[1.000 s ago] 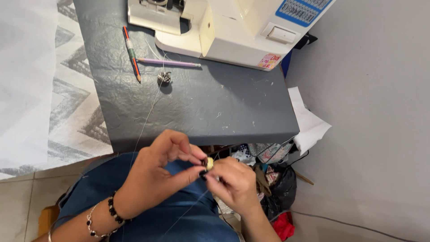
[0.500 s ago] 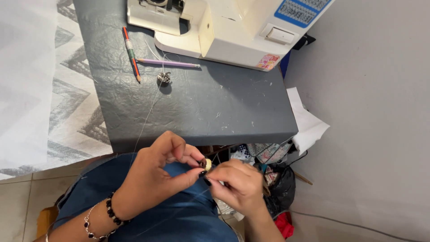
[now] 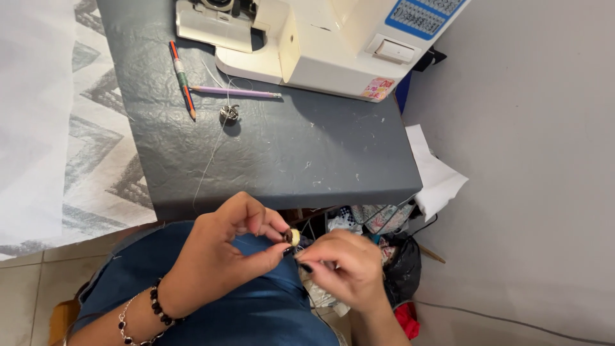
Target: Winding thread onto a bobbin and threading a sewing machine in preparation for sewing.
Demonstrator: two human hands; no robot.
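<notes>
Your left hand (image 3: pixel 221 256) pinches a small round bobbin (image 3: pixel 292 236) between the thumb and the fingertips, low in the view, just over your lap. The bobbin is pale with a dark rim. Your right hand (image 3: pixel 343 269) sits at 3 o'clock from the bobbin, very near to it, with the fingers closed narrow as if on a thin thread; the thread itself there is too fine to see for sure. Under both hands lies blue fabric (image 3: pixel 256 314) on your lap.

At 12 o'clock from your hands is the dark grey table (image 3: pixel 307 154). On its far edge stands a white sewing machine (image 3: pixel 320 38). At 11 o'clock lie a red and green pencil (image 3: pixel 182 79), a purple pen (image 3: pixel 236 92) and a small metal bobbin case (image 3: pixel 229 114), near each other. A thin white thread (image 3: pixel 208 160) runs from the case toward the near edge of the table.
</notes>
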